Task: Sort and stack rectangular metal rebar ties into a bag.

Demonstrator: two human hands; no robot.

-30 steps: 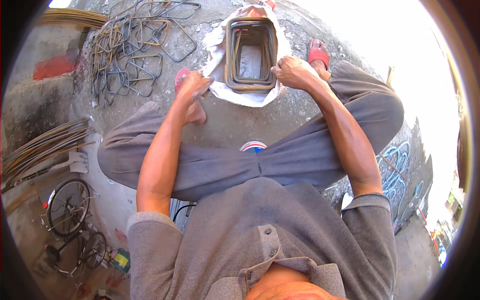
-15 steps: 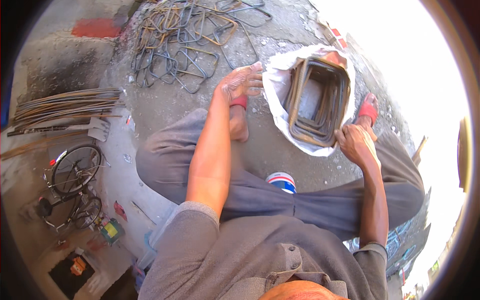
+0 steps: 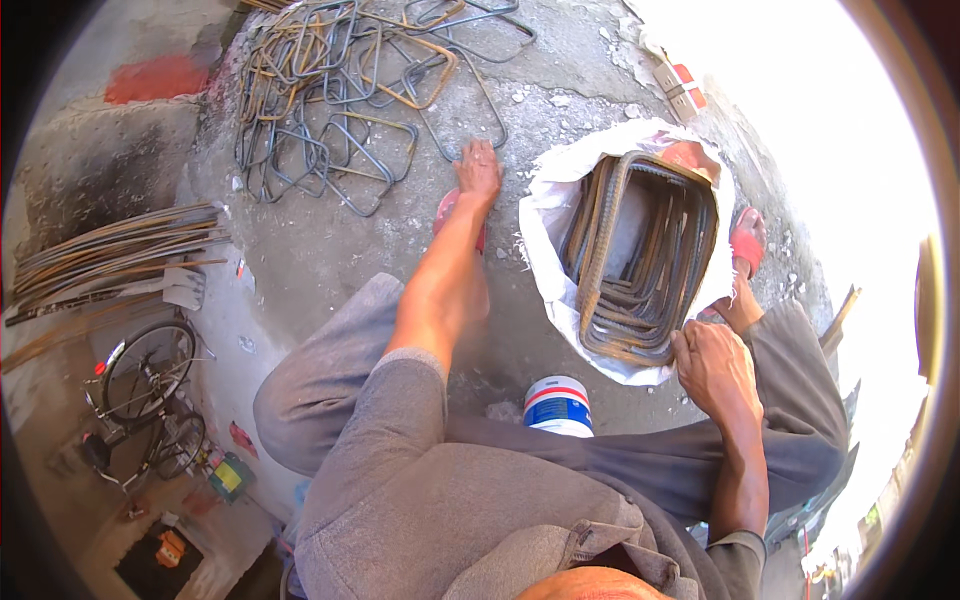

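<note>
My right hand (image 3: 717,368) is closed on the near right rim of a white woven sack (image 3: 545,235), beside the bent bars. Inside the sack's open mouth stands a nested stack of rectangular rebar stirrups (image 3: 600,270), rusty brown and ribbed. My left hand (image 3: 479,170) reaches forward over the ground, its fingers stretched toward the near corner of a loose grey stirrup (image 3: 490,95); whether they touch it I cannot tell. Beyond and to the left lies a tangled heap of loose stirrups (image 3: 330,90), some grey, some rusty.
A white, red and blue bucket (image 3: 558,405) stands between my legs. Long rebar rods (image 3: 120,255) lie at the left, above a bicycle (image 3: 150,370). My sandalled feet flank the sack. A red and white object (image 3: 680,90) lies beyond it.
My left hand has moved from beside the sack's left rim to the loose stirrup, palm turning down. The view has shifted, showing more of the bucket. My right hand keeps its hold on the rim.
</note>
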